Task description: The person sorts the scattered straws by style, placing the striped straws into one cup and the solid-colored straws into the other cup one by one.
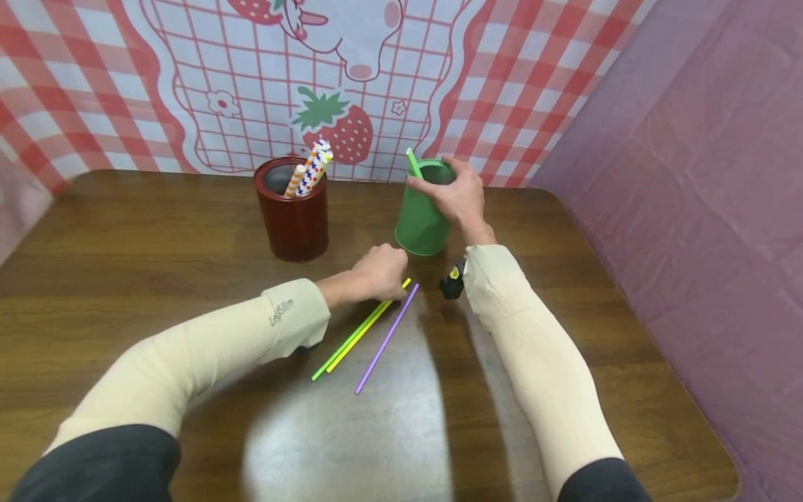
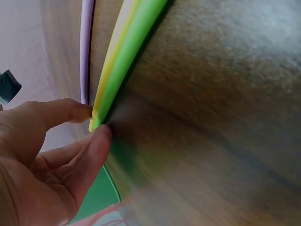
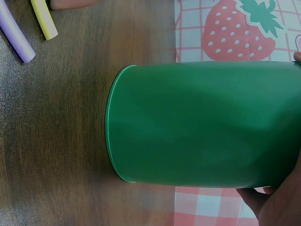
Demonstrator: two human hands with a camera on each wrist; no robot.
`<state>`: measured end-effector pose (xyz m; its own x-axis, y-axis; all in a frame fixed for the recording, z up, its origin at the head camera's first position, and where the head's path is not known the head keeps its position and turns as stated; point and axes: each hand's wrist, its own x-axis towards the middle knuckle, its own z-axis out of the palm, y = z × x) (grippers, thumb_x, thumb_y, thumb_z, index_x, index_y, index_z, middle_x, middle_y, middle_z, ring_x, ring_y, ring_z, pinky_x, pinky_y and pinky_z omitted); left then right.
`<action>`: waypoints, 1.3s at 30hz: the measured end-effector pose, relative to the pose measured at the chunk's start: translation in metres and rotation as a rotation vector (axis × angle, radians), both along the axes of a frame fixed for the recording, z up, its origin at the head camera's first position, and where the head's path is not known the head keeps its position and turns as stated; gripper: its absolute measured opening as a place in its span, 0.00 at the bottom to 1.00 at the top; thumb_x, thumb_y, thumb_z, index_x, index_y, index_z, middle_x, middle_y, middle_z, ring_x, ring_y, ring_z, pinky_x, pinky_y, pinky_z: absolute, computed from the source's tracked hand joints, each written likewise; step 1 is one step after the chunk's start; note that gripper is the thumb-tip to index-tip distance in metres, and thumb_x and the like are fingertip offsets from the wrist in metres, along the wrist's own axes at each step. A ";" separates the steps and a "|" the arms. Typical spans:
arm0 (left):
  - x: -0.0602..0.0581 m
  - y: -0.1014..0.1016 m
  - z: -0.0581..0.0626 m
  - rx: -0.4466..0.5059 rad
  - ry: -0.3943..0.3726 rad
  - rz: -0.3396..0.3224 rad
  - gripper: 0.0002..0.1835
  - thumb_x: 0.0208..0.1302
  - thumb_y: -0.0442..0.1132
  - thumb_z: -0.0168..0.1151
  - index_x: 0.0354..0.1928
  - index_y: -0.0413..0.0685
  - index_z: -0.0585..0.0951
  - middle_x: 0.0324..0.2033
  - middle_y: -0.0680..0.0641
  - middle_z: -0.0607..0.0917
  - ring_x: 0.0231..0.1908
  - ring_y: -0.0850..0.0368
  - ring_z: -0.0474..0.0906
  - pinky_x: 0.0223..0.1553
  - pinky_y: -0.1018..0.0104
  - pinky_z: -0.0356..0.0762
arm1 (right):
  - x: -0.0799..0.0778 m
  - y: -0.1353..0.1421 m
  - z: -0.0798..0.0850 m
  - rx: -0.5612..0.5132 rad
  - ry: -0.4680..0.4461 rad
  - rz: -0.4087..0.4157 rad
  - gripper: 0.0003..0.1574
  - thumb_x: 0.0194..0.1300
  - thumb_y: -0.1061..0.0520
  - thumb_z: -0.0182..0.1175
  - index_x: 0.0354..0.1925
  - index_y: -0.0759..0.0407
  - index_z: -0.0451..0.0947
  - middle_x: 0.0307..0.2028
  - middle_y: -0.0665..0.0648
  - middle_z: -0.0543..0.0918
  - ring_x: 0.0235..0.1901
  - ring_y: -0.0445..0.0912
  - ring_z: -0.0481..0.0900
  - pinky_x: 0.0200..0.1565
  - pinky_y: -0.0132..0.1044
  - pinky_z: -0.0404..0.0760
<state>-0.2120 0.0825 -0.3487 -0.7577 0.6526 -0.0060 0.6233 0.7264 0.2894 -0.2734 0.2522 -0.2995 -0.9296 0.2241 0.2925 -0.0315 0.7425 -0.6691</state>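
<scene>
In the head view my left hand (image 1: 384, 272) is low over the table at the far ends of a green straw (image 1: 345, 346) and a yellow straw (image 1: 359, 339) lying side by side. The left wrist view shows its thumb and index finger pinching the two ends from either side. A purple straw (image 1: 387, 339) lies apart, just to their right. My right hand (image 1: 463, 197) grips the upper part of an upright green cup (image 1: 422, 223), thumb at the near rim and fingers round the right side. A light green straw (image 1: 414, 163) leans inside that cup.
A dark red cup (image 1: 293, 226) with several patterned paper straws (image 1: 310, 171) stands at the back left. Behind the table (image 1: 157, 279) hangs a checked strawberry-print cloth (image 1: 251, 90). A pinkish cloth (image 1: 690, 174) borders the right edge.
</scene>
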 end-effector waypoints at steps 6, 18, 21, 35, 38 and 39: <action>0.004 0.007 -0.001 -0.033 0.027 -0.018 0.11 0.46 0.38 0.67 0.18 0.51 0.72 0.19 0.52 0.76 0.25 0.52 0.77 0.26 0.59 0.77 | 0.000 0.001 -0.001 0.017 0.006 -0.008 0.55 0.43 0.27 0.69 0.65 0.49 0.70 0.59 0.55 0.75 0.55 0.49 0.71 0.54 0.46 0.73; -0.005 -0.004 0.024 0.033 -0.017 0.034 0.11 0.47 0.38 0.64 0.16 0.49 0.72 0.16 0.52 0.73 0.23 0.53 0.75 0.25 0.63 0.74 | -0.001 0.000 -0.002 0.002 -0.002 -0.003 0.55 0.43 0.27 0.69 0.65 0.50 0.70 0.57 0.55 0.76 0.53 0.49 0.72 0.51 0.45 0.75; -0.010 -0.010 0.035 0.076 -0.039 0.053 0.04 0.49 0.39 0.64 0.26 0.47 0.79 0.22 0.51 0.77 0.29 0.52 0.77 0.31 0.60 0.76 | -0.002 0.000 0.000 0.009 -0.003 -0.009 0.55 0.44 0.26 0.68 0.65 0.48 0.70 0.56 0.54 0.76 0.52 0.48 0.72 0.51 0.45 0.75; -0.018 -0.029 0.099 0.403 0.028 0.117 0.19 0.59 0.36 0.59 0.55 0.47 0.77 0.33 0.51 0.86 0.34 0.57 0.80 0.38 0.63 0.76 | -0.003 0.001 0.000 0.016 -0.012 -0.003 0.57 0.45 0.27 0.68 0.67 0.51 0.68 0.60 0.55 0.74 0.55 0.49 0.71 0.55 0.45 0.73; -0.017 -0.033 0.112 0.483 0.061 0.149 0.19 0.62 0.36 0.59 0.55 0.49 0.76 0.35 0.50 0.86 0.35 0.56 0.80 0.38 0.64 0.75 | -0.003 0.000 0.001 0.016 -0.012 -0.002 0.57 0.44 0.27 0.68 0.67 0.51 0.68 0.60 0.55 0.74 0.55 0.49 0.71 0.55 0.45 0.72; -0.017 -0.034 0.115 0.510 0.076 0.159 0.18 0.62 0.36 0.59 0.55 0.49 0.76 0.35 0.50 0.87 0.36 0.56 0.80 0.39 0.64 0.74 | -0.003 0.000 0.000 0.018 -0.014 -0.003 0.57 0.44 0.26 0.68 0.67 0.51 0.68 0.59 0.55 0.74 0.55 0.49 0.71 0.55 0.45 0.73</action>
<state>-0.2293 0.0482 -0.2335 -0.8333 0.4356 0.3405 0.5502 0.5925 0.5884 -0.2762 0.2524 -0.2991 -0.9329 0.2220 0.2836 -0.0199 0.7544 -0.6561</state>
